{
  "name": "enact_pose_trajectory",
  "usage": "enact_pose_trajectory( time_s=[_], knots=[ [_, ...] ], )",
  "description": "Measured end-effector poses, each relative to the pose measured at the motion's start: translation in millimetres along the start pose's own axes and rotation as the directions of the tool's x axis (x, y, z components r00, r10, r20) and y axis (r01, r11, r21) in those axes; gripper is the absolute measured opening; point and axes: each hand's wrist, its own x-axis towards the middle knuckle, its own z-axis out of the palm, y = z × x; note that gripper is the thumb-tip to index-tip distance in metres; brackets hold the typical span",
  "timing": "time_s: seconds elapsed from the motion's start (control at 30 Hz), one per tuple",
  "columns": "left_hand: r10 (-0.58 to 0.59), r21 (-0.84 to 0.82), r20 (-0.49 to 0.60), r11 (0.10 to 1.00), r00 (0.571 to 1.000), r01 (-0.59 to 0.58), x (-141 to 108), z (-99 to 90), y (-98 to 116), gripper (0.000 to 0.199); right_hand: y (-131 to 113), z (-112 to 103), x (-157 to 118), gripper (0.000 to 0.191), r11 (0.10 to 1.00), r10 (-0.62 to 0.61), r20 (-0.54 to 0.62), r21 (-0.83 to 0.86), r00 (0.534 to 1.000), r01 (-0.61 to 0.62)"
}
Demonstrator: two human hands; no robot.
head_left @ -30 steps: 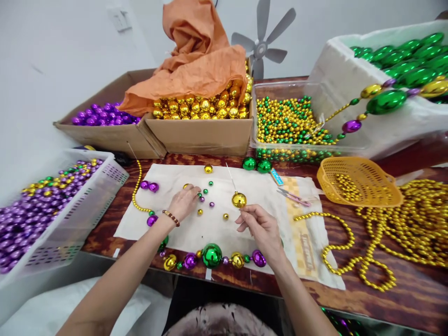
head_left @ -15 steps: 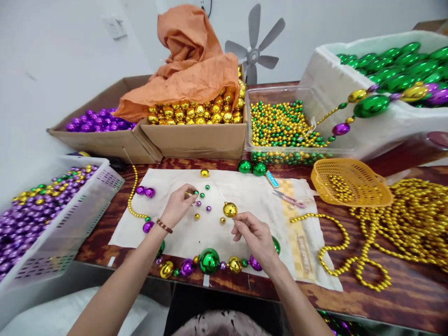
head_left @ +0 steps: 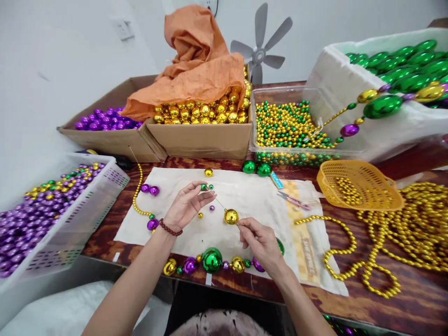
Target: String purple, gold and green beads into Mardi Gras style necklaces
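My left hand, a dark red beaded bracelet on its wrist, pinches a small green bead at the tip of a thin needle. On that needle sits a large gold bead. Just below the gold bead, my right hand is closed on the needle's lower part. Loose on the white cloth lie a small purple bead, a small gold bead and another green bead. A strand of mixed beads, with a big green bead, runs along the table's front edge.
Boxes of purple beads and gold beads stand behind, beside a clear bin of small beads. A white basket is at left. On the right are scissors, a yellow basket and gold bead chains.
My left hand has picked up a small green bead from the cloth and brought it right to the needle tip. The needle with the gold bead now leans left, toward that hand.
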Motion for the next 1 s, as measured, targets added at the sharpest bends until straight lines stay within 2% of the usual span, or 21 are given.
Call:
enact_pose_trajectory(
  time_s=[0.17, 0.33, 0.4, 0.47, 0.5, 0.53, 0.57, 0.6, 0.63, 0.67, 0.7, 0.73, 0.8, 0.9, 1.0],
  knots=[
    [0.029, 0.016, -0.009, 0.999, 1.0, -0.029, 2.0, 0.5, 1.6, 0.021, 0.8, -0.7, -1.9, 0.022, 0.999, -0.007, -0.002, -0.047, 1.0, 0.007],
    [0.08, 0.105, -0.026, 0.991, 0.996, -0.077, -1.1, 11.2, -1.4, 0.033, 2.1, 0.2, -0.6, 0.022, 1.0, -0.013, -0.003, -0.019, 1.0, 0.013],
    [0.039, 0.214, -0.007, 0.976, 0.999, -0.037, -2.2, 10.5, -2.9, 0.038, 2.1, 1.7, 1.7, 0.024, 1.0, -0.007, -0.025, 0.007, 1.0, 0.008],
    [0.041, 0.435, -0.04, 0.9, 0.998, -0.019, -1.5, -0.1, 0.8, 0.036, 1.5, 3.1, 4.0, 0.026, 0.999, -0.001, -0.042, 0.032, 0.999, 0.002],
    [0.104, 0.582, -0.086, 0.813, 0.991, -0.035, -0.6, -9.8, 5.7, 0.034, 1.1, 3.7, 4.8, 0.028, 0.999, 0.006, -0.046, 0.049, 0.999, -0.003],
    [0.207, 0.737, -0.135, 0.675, 0.969, -0.041, 0.6, -22.1, 12.7, 0.031, 0.7, 4.1, 5.3, 0.029, 0.997, 0.015, -0.051, 0.073, 0.999, -0.011],
    [0.34, 0.873, -0.166, 0.487, 0.926, -0.023, 1.8, -36.5, 21.4, 0.028, 0.2, 4.3, 5.4, 0.03, 0.995, 0.028, -0.056, 0.102, 0.998, -0.022],
    [0.455, 0.962, -0.171, 0.269, 0.874, 0.048, 2.9, -51.9, 31.1, 0.027, -0.3, 4.4, 5.3, 0.03, 0.99, 0.045, -0.065, 0.136, 0.997, -0.036],
    [0.519, 0.985, -0.164, 0.043, 0.839, 0.165, 3.7, -67.5, 40.9, 0.029, -0.8, 4.4, 5.2, 0.03, 0.983, 0.067, -0.076, 0.173, 0.995, -0.053],
    [0.544, 0.946, -0.173, -0.14, 0.821, 0.292, 4.1, -82.1, 50.0, 0.031, -1.4, 4.4, 5.0, 0.03, 0.974, 0.091, -0.088, 0.213, 0.992, -0.071],
    [0.545, 0.877, -0.197, -0.273, 0.815, 0.395, 3.9, -95.0, 57.4, 0.033, -1.9, 4.4, 5.0, 0.03, 0.963, 0.116, -0.099, 0.254, 0.988, -0.088],
    [0.541, 0.805, -0.22, -0.37, 0.812, 0.465, 3.3, -105.6, 62.5, 0.035, -2.6, 4.5, 5.1, 0.029, 0.95, 0.139, -0.105, 0.293, 0.985, -0.103],
    [0.524, 0.696, -0.238, -0.496, 0.818, 0.52, 1.7, -119.7, 65.8, 0.039, -4.0, 5.0, 5.9, 0.029, 0.926, 0.171, -0.104, 0.357, 0.98, -0.124],
    [0.47, 0.629, -0.164, -0.628, 0.867, 0.459, 1.6, -128.3, 59.4, 0.037, -6.1, 5.8, 7.5, 0.029, 0.902, 0.182, -0.071, 0.408, 0.981, -0.138],
    [0.38, 0.628, -0.124, -0.685, 0.917, 0.369, 5.3, -134.0, 54.3, 0.033, -7.6, 5.5, 8.0, 0.03, 0.888, 0.184, -0.042, 0.435, 0.982, -0.147]
  ],
)
